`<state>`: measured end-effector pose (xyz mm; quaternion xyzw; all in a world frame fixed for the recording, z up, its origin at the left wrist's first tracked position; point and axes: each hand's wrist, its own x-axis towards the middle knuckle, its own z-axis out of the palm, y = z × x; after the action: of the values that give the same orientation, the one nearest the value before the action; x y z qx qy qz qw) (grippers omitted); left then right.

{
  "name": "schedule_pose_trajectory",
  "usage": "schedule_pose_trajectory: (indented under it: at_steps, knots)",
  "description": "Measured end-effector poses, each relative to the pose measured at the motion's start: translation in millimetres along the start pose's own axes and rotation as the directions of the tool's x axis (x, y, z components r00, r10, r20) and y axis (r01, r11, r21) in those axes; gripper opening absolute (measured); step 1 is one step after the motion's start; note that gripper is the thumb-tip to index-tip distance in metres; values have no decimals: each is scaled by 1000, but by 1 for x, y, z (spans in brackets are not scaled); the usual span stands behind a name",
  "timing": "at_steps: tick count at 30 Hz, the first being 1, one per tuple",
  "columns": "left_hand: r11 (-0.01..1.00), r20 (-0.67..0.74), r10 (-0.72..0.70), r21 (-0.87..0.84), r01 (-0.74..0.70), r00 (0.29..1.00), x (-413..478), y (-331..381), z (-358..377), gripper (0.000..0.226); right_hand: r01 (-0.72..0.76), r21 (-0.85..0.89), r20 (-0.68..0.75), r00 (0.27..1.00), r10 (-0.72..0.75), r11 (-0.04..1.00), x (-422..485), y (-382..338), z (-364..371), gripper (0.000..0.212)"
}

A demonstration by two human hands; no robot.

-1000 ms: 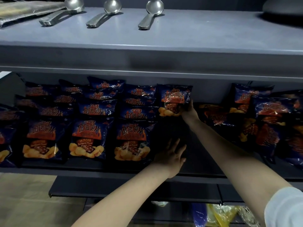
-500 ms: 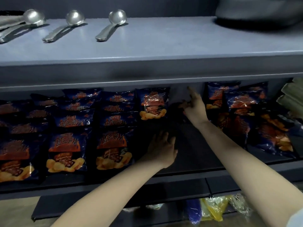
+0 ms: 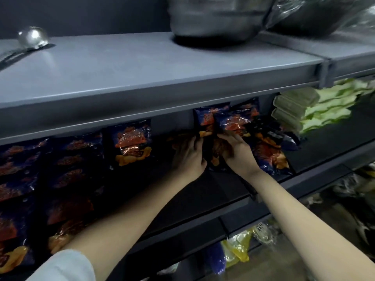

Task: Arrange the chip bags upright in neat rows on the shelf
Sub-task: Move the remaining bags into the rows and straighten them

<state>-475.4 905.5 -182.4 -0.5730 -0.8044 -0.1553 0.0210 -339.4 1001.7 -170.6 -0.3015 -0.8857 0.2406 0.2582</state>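
Note:
Dark blue chip bags with orange print stand in rows on the left part of the dark shelf (image 3: 233,191); the rightmost upright bag (image 3: 133,141) stands alone at the back. A loose pile of the same bags (image 3: 267,153) lies at the right. Between them, a chip bag (image 3: 216,153) is gripped from both sides: my left hand (image 3: 189,157) holds its left edge, my right hand (image 3: 237,153) its right edge. Most of that bag is hidden by my fingers and shadow.
A grey shelf board (image 3: 142,72) overhangs the bags, bearing a metal ladle (image 3: 32,38) and a large metal bowl (image 3: 219,17). Pale green packets (image 3: 316,110) are stacked to the right. Yellow and blue packages (image 3: 235,250) sit on the level below.
The view swung right. My left hand left the front of the rows and moved up and right to the loose pile; both hands now hold one bag there.

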Motion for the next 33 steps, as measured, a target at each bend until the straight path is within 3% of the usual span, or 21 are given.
schedule_pose_trajectory:
  at_steps: [7,12,17,22,26,33]
  knots:
    - [973,-123,218,-45,-225,968,28,61,20,64,24,-23,-272,962,-30,999,-16,46,-44,47]
    - [964,-153,231,-98,-247,961,50,101,30,79,1,-66,-405,914,-27,998,-21,70,-80,51]
    - [954,-116,242,-150,-258,963,67,130,46,83,-167,-118,-306,944,124,979,-23,110,-89,67]
    - [954,-75,245,-159,-255,966,82,144,62,84,-194,-112,-219,962,166,975,-20,130,-98,79]
    - [960,-28,219,-171,-220,975,81,147,77,83,-209,-154,-165,969,183,966,-11,142,-99,79]
    - [957,-50,234,-167,-239,971,86,144,85,76,-202,-205,-95,978,185,958,-5,162,-85,60]
